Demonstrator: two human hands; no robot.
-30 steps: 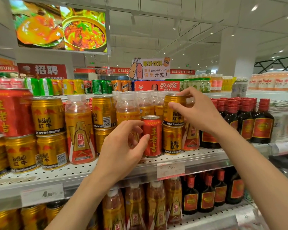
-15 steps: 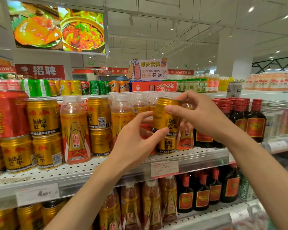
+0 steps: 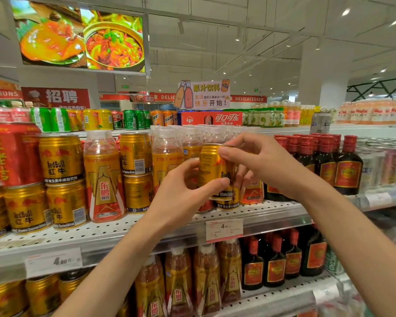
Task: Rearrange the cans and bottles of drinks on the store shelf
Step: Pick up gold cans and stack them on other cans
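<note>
Head view: a gold can (image 3: pixel 212 167) is held up in front of the shelf (image 3: pixel 114 234), above another gold can (image 3: pixel 229 200).
Right hand (image 3: pixel 258 161): fingers are curled round the can's top.
Left hand (image 3: pixel 183 197): the can's lower part is gripped by thumb and fingers.
Left neighbours: orange bottle (image 3: pixel 104 177), stacked gold cans (image 3: pixel 136 170).
Right neighbours: dark bottles (image 3: pixel 348 165).
</note>
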